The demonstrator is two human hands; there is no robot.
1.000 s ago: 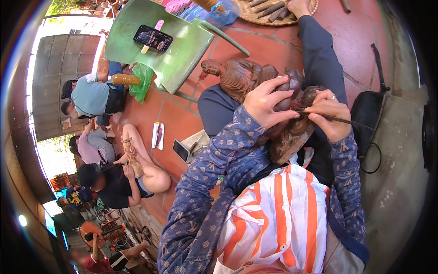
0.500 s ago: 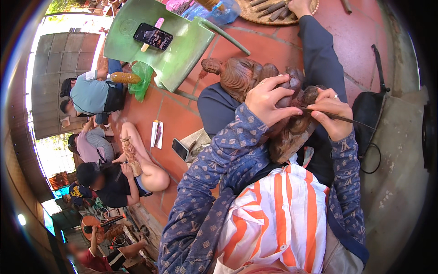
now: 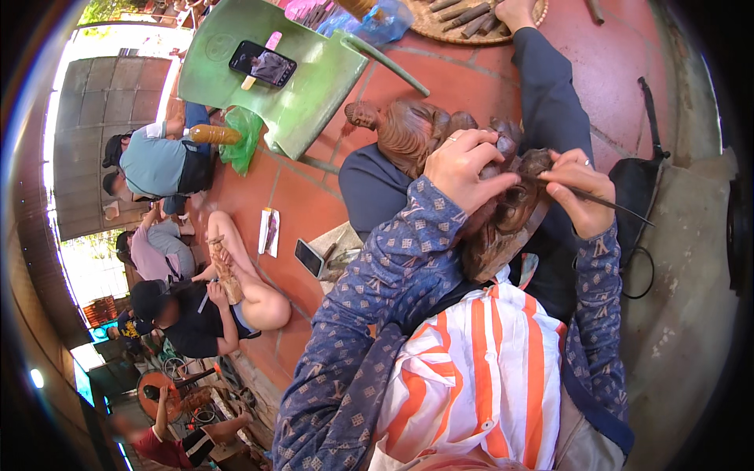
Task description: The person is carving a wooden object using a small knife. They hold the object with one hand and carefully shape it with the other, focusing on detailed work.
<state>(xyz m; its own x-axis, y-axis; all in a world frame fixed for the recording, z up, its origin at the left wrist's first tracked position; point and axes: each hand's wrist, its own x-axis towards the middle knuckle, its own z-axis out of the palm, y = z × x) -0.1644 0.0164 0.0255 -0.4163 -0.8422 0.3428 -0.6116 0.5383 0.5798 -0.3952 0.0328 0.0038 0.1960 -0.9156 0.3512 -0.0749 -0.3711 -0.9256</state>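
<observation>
A carved brown wooden statue lies across my lap, its small head at the far left and its broad base near my striped shirt. My left hand grips its middle with curled fingers, the thumb pointing toward the right hand. In my right hand is a thin dark rod-like tool, pinched between thumb and fingers. Its long end sticks out to the right; the working end sits by a rounded knob of the carving, and whether it touches the wood I cannot tell.
A green plastic chair holding a phone stands ahead on the left. A woven tray with several dark tools lies beyond my foot. Another phone rests on the floor; a black bag is at the right. Several people sit at left.
My right hand has shifted slightly right with the tool, drawing its working end back from my left thumb. The left hand stays on the statue, its thumb slightly raised.
</observation>
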